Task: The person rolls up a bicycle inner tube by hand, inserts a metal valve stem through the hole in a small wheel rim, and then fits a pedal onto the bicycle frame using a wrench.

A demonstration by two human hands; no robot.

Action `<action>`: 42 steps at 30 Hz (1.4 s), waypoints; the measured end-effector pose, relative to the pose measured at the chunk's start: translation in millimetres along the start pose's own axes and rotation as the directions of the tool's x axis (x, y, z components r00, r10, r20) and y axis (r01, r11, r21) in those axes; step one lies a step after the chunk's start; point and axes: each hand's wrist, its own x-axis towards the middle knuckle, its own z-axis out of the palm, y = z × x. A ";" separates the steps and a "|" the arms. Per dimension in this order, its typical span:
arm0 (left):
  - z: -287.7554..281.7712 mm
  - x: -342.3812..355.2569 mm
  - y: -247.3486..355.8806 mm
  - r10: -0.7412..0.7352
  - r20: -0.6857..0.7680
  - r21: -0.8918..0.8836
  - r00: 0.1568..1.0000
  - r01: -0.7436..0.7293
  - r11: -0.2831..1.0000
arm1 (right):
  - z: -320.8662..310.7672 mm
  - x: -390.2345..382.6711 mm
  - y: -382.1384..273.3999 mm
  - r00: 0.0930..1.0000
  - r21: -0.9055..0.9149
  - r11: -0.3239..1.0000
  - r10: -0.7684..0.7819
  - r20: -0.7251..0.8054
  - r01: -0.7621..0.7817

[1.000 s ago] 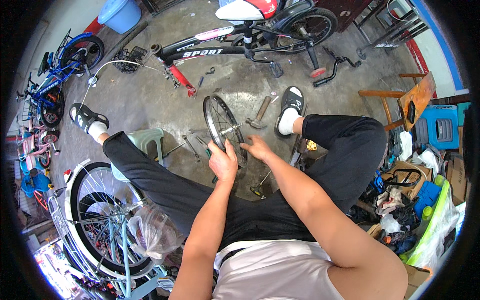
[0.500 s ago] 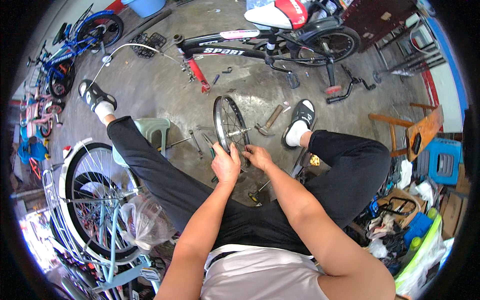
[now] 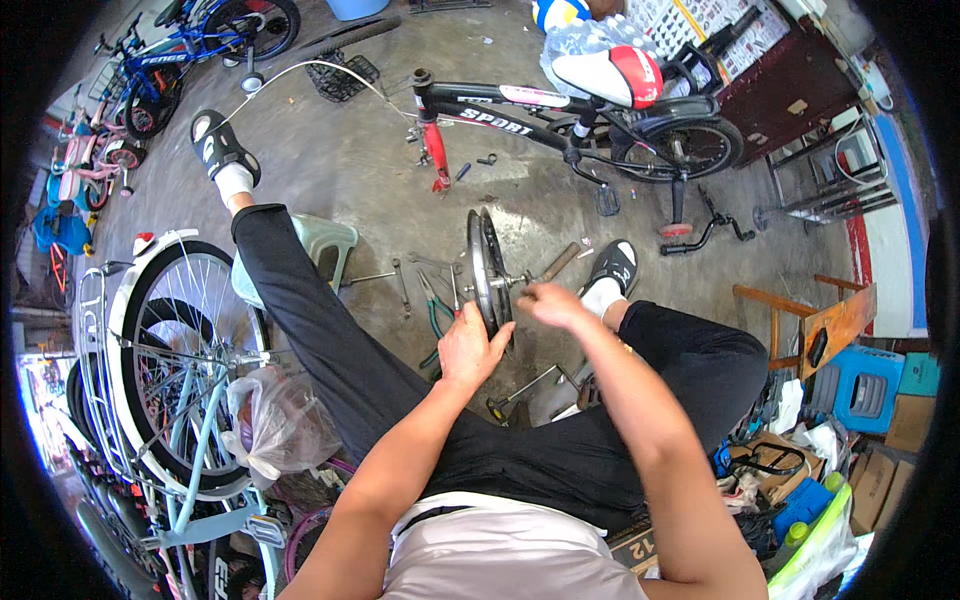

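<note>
A small bare bicycle wheel [image 3: 478,265] stands on edge on the floor between my legs, its axle pointing sideways. My left hand [image 3: 472,348] is closed on the near part of its rim, thumb on the right side. My right hand [image 3: 555,305] is off the rim, just right of the axle end, fingers curled and slightly blurred. Anything in those fingers is hidden. Beyond it lies a hammer [image 3: 562,262] with its wooden handle showing; the head is behind my hand. Left of the wheel are green-handled pliers [image 3: 433,308] and a wrench [image 3: 403,285].
A black bicycle frame [image 3: 475,108] with a red fork stands ahead. A pale green stool [image 3: 345,245] is beside my left leg, with a light-blue bicycle [image 3: 190,470] at left. At right are a wooden stool [image 3: 840,325] and a heap of parts.
My right hand has left the wheel rim and moved right, over the hammer's head. My left hand stays on the rim. The view has shifted, so the scene sits farther right.
</note>
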 end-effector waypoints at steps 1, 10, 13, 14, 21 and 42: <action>-1.1 -1.0 1.4 0.011 0.008 -0.015 1.000 -0.011 1.000 | -30.1 -6.8 -5.8 1.000 -0.076 0.997 -0.026 -0.013 0.025; -12.1 0.8 24.5 0.028 -0.121 -0.087 0.992 -0.039 0.996 | -210.8 -117.8 -76.1 0.919 -0.211 0.910 -0.383 -0.091 0.358; -18.8 22.6 47.6 0.006 -0.161 -0.090 0.987 -0.021 0.996 | -218.5 -120.8 -84.3 0.961 -0.412 0.885 -0.268 -0.072 0.216; -6.9 31.4 51.5 0.028 -0.188 -0.064 0.982 -0.041 0.997 | -220.8 -121.2 -89.7 0.939 -0.453 0.853 -0.332 -0.089 0.259; 21.8 56.6 78.3 -0.024 -0.053 -0.162 0.998 0.015 0.987 | -235.1 -95.8 -108.9 0.843 -0.488 0.808 -0.485 -0.232 0.330; -40.4 116.3 -35.2 -0.219 -0.224 -0.516 0.950 0.075 0.853 | -245.6 -96.3 -132.2 0.858 -0.421 0.789 -0.511 -0.046 0.447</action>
